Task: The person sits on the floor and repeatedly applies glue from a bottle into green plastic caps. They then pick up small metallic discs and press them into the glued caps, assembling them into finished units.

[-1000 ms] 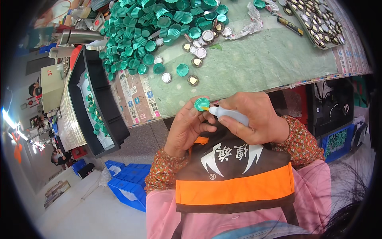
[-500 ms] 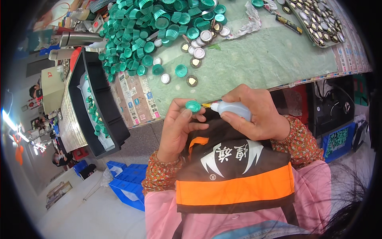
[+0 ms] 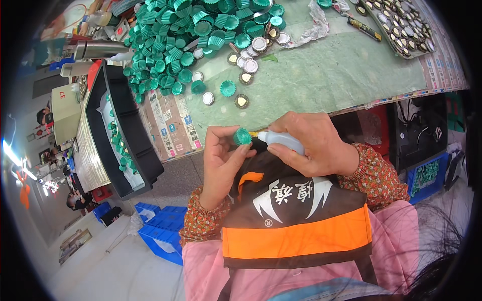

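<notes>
Between the fingers and thumb of my left hand is a green fluted cup, its hollow side tilted up toward me. My right hand is wrapped round a translucent squeeze bottle, laid nearly level with its nozzle pointing left. The bottle's thin yellow tip meets or nearly meets the right rim of the cup. Whether any liquid comes out is too small to tell. Just beyond my hands on the table lie a loose green cup and a dark-rimmed disc with a pale heart-shaped centre.
A large heap of green cups covers the table's far left, with several discs beside it. A tray of discs lies far right, near a marker-like tube. Left stands a black bin; blue crates are on the floor.
My right hand and the bottle have shifted left, bringing the yellow tip to the cup's edge. The cup has turned and tilted a little in my left fingers.
</notes>
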Available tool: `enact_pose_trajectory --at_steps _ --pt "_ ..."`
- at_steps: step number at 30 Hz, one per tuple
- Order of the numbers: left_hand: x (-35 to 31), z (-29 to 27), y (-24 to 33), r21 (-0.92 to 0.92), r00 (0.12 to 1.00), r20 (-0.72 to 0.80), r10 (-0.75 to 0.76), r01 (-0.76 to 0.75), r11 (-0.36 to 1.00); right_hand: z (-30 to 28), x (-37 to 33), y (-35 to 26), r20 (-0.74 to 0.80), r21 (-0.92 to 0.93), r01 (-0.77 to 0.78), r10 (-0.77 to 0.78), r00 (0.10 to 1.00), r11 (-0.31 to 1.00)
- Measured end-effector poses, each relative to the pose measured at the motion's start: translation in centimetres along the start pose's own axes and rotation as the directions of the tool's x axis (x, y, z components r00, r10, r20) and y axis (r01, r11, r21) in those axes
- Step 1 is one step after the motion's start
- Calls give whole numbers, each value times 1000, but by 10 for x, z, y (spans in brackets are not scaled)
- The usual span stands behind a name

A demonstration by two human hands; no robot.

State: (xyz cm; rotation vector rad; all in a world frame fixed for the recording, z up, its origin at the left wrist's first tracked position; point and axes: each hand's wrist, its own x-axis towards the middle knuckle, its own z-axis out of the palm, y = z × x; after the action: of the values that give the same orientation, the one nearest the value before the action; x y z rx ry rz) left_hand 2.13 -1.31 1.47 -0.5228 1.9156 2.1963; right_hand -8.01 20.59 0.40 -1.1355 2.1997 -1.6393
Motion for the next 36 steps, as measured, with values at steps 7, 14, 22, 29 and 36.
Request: enact_pose_trajectory --at_steps 7,14,22,29,36 --pt "4 4 -6 201 962 -31 270 -259 945 0 -2 1 -12 28 4 -4 1000 1000" --pt "5 0 -10 320 916 27 400 -387 865 -1 -3 0 -5 134 -52 53 999 990" --pt "13 -3 -19 160 915 35 402 -403 901 -30 -4 8 -40 364 -215 246 968 906" --pt "16 -7 -4 -383 994 45 104 -79 921 -70 -1 43 -349 422 -220 381 856 880" --pt "18 -3 3 -348 995 50 89 -66 935 -108 3 78 -534 -194 -371 219 816 908"
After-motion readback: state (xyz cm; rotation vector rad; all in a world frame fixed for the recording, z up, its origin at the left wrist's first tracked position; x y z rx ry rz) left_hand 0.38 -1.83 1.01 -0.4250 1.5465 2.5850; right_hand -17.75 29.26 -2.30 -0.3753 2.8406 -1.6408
